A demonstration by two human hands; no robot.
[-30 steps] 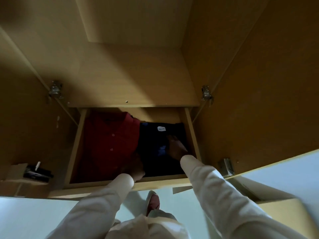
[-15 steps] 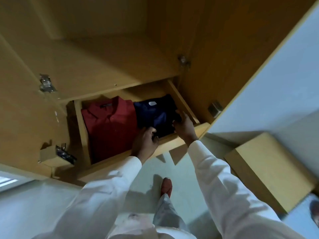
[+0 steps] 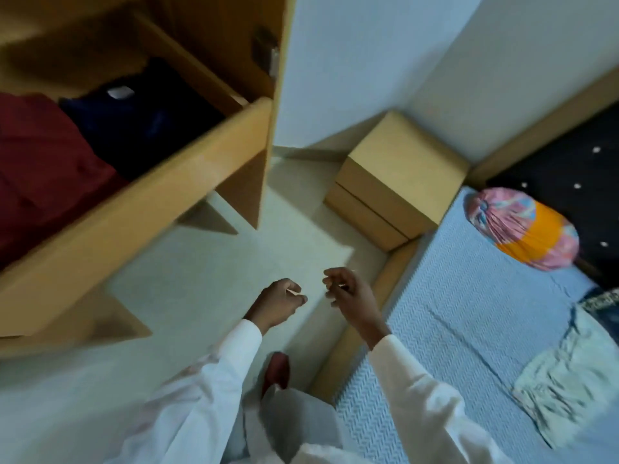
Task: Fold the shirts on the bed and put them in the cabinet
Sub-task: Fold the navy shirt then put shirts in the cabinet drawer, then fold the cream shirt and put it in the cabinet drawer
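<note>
Red cloth fills the upper left of the frame: a red shirt (image 3: 43, 169) lies folded in the open drawer (image 3: 134, 212) of the cabinet (image 3: 214, 38). A navy shirt (image 3: 144, 125) lies just to its right in the same drawer, touching it, with a pale label showing near its top edge.

Your left hand (image 3: 278, 301) hangs over the floor (image 3: 207, 272) at lower centre, its fingers loosely curled, holding nothing. Your right hand (image 3: 348, 293) is just beside it, not touching, also loosely curled and empty. Both are well apart from the drawer and from the bed (image 3: 452, 313).

The bed takes up the right of the frame under a pale blue cover. A pale shirt (image 3: 569, 370) lies crumpled and unfolded on it at the lower right. Just above that, at the right edge, lies a dark patterned cloth (image 3: 603, 301); what it is cannot be told. A pink and orange bolster (image 3: 522, 229) lies on the bed at the upper right.

A wooden nightstand (image 3: 395, 175) stands against the wall, between cabinet and bed. One red slipper (image 3: 276, 366) shows at bottom centre. The picture is blurred throughout.
</note>
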